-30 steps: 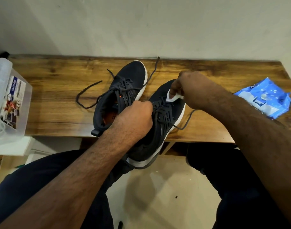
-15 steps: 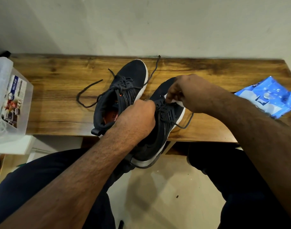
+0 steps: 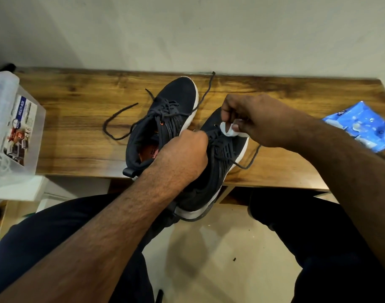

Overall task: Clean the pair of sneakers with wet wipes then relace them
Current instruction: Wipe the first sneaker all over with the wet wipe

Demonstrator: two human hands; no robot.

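Two sneakers are in play: the left shoe [image 3: 165,127] lies on the bench [image 3: 78,119], toe toward the wall, laces loose and trailing across the wood; the right shoe [image 3: 217,162] is tilted, its toe on the bench and its heel hanging off the front edge above the floor. The left hand [image 3: 182,156] is curled tight over the right shoe's tongue and laces, steadying it; what the fingers themselves clasp is hidden under the knuckles. The right hand [image 3: 250,119] pinches a crumpled white wipe [image 3: 228,130] between thumb and fingers and holds it against the upper near the front eyelets, close beside the left hand. A lace end [image 3: 248,162] dangles off the shoe's right side onto the bench.

By my reading, the cleaning step is in hand, on the right shoe's upper around the lace area; the laces on both shoes are threaded but untied, so relacing is not yet begun. Next, the wipe likely needs to travel over the toe and down to the white sole edge, which calls for the left hand to keep a firm hold and perhaps turn the shoe so it does not slip off the edge. Fresh wipes are within reach: the blue pack [image 3: 359,125] lies at the bench's right end, well apart from the shoes. A clear plastic box [image 3: 14,127] stands at the left end.
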